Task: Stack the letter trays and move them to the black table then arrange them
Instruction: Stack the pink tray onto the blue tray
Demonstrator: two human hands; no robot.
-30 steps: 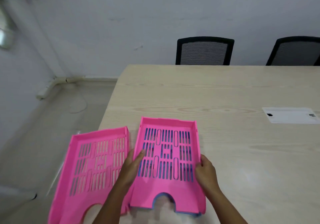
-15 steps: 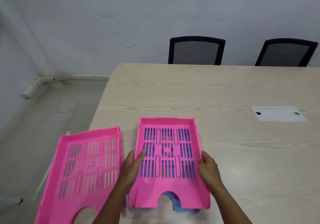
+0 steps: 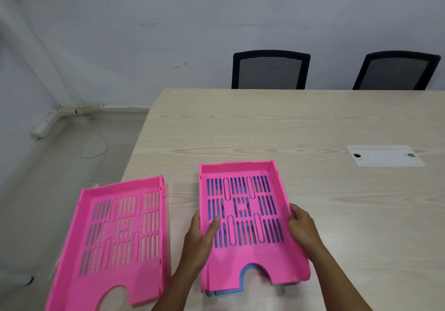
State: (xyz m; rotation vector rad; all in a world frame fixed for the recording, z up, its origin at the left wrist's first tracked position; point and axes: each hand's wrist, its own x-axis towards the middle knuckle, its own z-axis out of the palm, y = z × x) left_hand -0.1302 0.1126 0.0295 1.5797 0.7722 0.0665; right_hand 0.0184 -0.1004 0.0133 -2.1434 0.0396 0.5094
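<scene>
A pink letter tray (image 3: 243, 266) sits stacked on a blue tray (image 3: 248, 270), whose edge shows through the front cutout and the slots. My left hand (image 3: 202, 240) grips the pink tray's left wall, thumb inside. On the opposite wall my right hand (image 3: 302, 226) holds the tray. A second pink letter tray (image 3: 120, 238) lies alone to the left, hanging over the table's left edge. No black table is in view.
The trays rest on a light wood table (image 3: 277, 130). A white cable cover plate (image 3: 385, 155) is set in the tabletop at right. Two black mesh chairs (image 3: 271, 69) (image 3: 397, 71) stand behind the far edge. Bare floor (image 3: 60, 166) lies left of the table.
The stacked pink and blue trays have shifted slightly right, away from the lone pink tray. Both hands stay on the tray's walls. The camera view has also moved.
</scene>
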